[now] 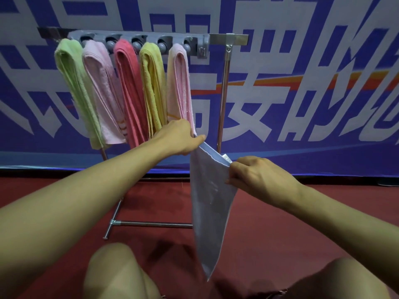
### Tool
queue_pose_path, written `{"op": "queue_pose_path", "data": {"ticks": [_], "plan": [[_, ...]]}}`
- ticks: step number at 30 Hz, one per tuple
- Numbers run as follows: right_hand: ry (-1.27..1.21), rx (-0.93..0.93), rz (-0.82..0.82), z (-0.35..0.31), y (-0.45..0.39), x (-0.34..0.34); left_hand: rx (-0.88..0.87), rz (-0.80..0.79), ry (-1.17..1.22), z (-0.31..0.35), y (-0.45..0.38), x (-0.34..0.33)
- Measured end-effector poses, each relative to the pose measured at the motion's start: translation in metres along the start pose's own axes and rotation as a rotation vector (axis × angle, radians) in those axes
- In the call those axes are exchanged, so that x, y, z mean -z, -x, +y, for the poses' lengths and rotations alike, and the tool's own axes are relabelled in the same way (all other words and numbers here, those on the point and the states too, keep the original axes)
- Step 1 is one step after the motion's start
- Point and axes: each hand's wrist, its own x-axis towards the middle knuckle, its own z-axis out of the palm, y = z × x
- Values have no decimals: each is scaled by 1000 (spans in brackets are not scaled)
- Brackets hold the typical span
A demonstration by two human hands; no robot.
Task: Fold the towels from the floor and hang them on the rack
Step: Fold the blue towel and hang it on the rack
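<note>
Fingers of the left hand (pixel 183 137) pinch the far top corner of a pale blue towel (pixel 210 208), and fingers of the right hand (pixel 257 175) are closed on its near top corner, where a small white label peeks out. Between the two grips the top edge runs taut, slanting down toward the right hand. Below the fingers the towel hangs free in the air, narrowing to a point just above the red floor (pixel 269 223).

Just behind the left fingers hang five folded towels, side by side on the rack (pixel 224 83): green (pixel 73 87), pink (pixel 101 89), red (pixel 129 91), yellow (pixel 153 87) and pale pink (pixel 179 83). The pale pink one's lower end touches or nearly touches the left hand; which, I cannot tell. Above them a grey strip of round holders (pixel 138 43) sits on the top bar. The rack's right post stands beyond the blue towel, and its foot bar (pixel 151 223) lies on the floor below the left forearm, running behind the cloth. A blue banner (pixel 302 93) with large white characters fills the background. Two bare knees show at the bottom edge.
</note>
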Motion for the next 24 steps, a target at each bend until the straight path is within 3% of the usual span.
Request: {"op": "queue_pose_path", "data": {"ticks": [7, 12, 21, 24], "plan": [[19, -54, -41, 3, 11, 2, -100, 14, -159, -11, 9, -4], [227, 54, -99, 9, 16, 6, -128, -27, -125, -14, 10, -1], [107, 175, -52, -23, 11, 13, 35, -75, 61, 4, 15, -3], [93, 211, -54, -41, 2, 13, -14, -100, 35, 22, 17, -11]]}}
